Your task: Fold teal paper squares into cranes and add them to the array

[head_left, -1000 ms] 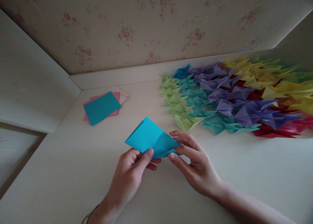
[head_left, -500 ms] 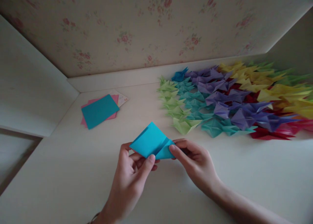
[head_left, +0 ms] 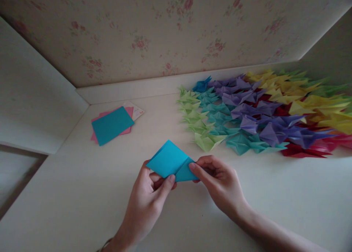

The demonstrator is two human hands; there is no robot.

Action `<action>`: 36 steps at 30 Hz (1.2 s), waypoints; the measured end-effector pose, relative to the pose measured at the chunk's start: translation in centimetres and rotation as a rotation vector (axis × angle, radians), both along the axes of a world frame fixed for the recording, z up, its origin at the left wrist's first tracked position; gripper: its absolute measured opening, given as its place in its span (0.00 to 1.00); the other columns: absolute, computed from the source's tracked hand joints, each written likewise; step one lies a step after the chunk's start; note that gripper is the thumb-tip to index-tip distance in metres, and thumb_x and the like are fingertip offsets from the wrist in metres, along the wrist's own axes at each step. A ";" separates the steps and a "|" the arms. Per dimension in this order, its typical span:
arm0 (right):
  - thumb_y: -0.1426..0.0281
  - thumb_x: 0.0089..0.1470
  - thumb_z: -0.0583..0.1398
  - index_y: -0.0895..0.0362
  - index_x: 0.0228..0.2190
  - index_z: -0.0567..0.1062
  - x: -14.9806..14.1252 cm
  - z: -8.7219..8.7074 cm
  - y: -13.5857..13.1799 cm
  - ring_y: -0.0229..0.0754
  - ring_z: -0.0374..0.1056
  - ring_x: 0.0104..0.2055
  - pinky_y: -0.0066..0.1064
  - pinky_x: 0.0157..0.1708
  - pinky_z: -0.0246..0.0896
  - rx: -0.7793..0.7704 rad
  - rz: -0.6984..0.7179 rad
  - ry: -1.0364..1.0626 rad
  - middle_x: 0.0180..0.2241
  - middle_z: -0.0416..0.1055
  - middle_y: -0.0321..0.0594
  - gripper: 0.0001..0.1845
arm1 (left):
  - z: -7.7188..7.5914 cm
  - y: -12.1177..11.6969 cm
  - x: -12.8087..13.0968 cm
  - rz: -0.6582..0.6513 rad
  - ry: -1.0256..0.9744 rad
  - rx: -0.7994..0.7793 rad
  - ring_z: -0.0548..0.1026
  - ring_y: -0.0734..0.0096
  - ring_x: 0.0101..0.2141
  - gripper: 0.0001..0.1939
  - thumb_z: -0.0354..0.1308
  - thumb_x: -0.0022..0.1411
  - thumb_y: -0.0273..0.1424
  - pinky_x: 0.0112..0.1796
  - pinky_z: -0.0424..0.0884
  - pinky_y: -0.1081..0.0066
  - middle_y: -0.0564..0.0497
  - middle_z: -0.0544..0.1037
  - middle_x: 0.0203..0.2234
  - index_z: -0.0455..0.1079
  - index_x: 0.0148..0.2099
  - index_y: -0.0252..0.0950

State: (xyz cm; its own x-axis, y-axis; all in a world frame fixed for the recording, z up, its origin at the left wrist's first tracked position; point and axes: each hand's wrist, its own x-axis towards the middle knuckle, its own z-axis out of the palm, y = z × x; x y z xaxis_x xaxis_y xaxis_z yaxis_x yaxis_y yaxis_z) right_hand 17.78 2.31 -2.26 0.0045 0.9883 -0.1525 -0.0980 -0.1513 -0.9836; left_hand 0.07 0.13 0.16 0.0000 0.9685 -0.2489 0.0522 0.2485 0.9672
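A folded blue paper [head_left: 170,160] is held just above the white table [head_left: 82,193], in front of me. My left hand [head_left: 147,204] pinches its lower left edge, thumb on top. My right hand [head_left: 220,184] pinches its right corner, where a smaller flap is folded over. Both hands are closed on the sheet.
A small stack of square sheets [head_left: 111,124], blue on top of pink, lies at the back left. Several folded paper cranes [head_left: 261,112] in green, teal, purple, red and yellow cover the back right. A flowered wall [head_left: 165,32] rises behind the table.
The right flap of the blue paper has been folded in tighter, and both hands have drawn closer together. The view tilted down slightly at first.
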 end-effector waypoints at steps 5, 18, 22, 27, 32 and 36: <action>0.61 0.50 0.68 0.56 0.26 0.74 -0.1 0.3 0.1 0.36 0.69 0.24 0.24 0.23 0.70 -0.017 -0.004 0.022 0.22 0.71 0.33 0.13 | -0.1 0.0 0.0 0.010 0.050 -0.012 0.81 0.66 0.32 0.13 0.64 0.60 0.35 0.35 0.76 0.71 0.51 0.83 0.31 0.64 0.42 0.38; 0.61 0.52 0.67 0.56 0.29 0.73 0.0 0.2 0.1 0.37 0.70 0.25 0.26 0.25 0.70 -0.003 -0.007 0.035 0.23 0.74 0.35 0.12 | 0.5 0.2 0.2 0.021 -0.120 -0.024 0.79 0.67 0.39 0.15 0.63 0.61 0.33 0.41 0.75 0.69 0.48 0.80 0.42 0.64 0.48 0.39; 0.61 0.52 0.67 0.56 0.29 0.73 0.1 0.1 0.1 0.38 0.70 0.25 0.27 0.26 0.69 0.017 -0.024 0.013 0.23 0.74 0.35 0.13 | 0.5 -0.2 0.4 0.074 -0.190 0.007 0.78 0.72 0.38 0.13 0.63 0.62 0.31 0.40 0.74 0.72 0.55 0.77 0.38 0.60 0.42 0.42; 0.60 0.52 0.67 0.56 0.29 0.73 0.0 0.2 0.0 0.38 0.70 0.26 0.28 0.27 0.69 -0.007 -0.009 0.032 0.23 0.74 0.35 0.13 | -0.1 -0.6 0.1 0.049 -0.040 0.062 0.77 0.74 0.31 0.11 0.62 0.63 0.32 0.32 0.71 0.77 0.60 0.73 0.26 0.60 0.40 0.43; 0.60 0.51 0.67 0.56 0.29 0.73 -0.1 0.2 0.0 0.37 0.67 0.25 0.26 0.24 0.64 -0.010 -0.004 0.036 0.23 0.73 0.35 0.13 | 0.0 -0.1 -0.2 0.026 0.022 -0.049 0.79 0.67 0.36 0.13 0.63 0.61 0.35 0.34 0.73 0.74 0.52 0.80 0.32 0.69 0.47 0.39; 0.62 0.50 0.68 0.56 0.30 0.74 -0.1 0.2 0.0 0.37 0.68 0.26 0.24 0.24 0.62 0.017 -0.002 0.037 0.24 0.74 0.36 0.12 | 0.2 0.3 -0.2 0.056 -0.028 -0.072 0.80 0.68 0.37 0.16 0.64 0.59 0.34 0.39 0.74 0.75 0.50 0.82 0.35 0.71 0.50 0.37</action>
State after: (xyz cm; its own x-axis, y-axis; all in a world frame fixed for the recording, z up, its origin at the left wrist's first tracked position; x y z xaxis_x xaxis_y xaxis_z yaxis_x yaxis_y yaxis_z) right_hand 17.65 2.26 -2.01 0.0014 0.9907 -0.1360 -0.1342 -0.1346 -0.9818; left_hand -0.17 0.47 0.37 -0.0459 0.9468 -0.3187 0.0097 0.3194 0.9476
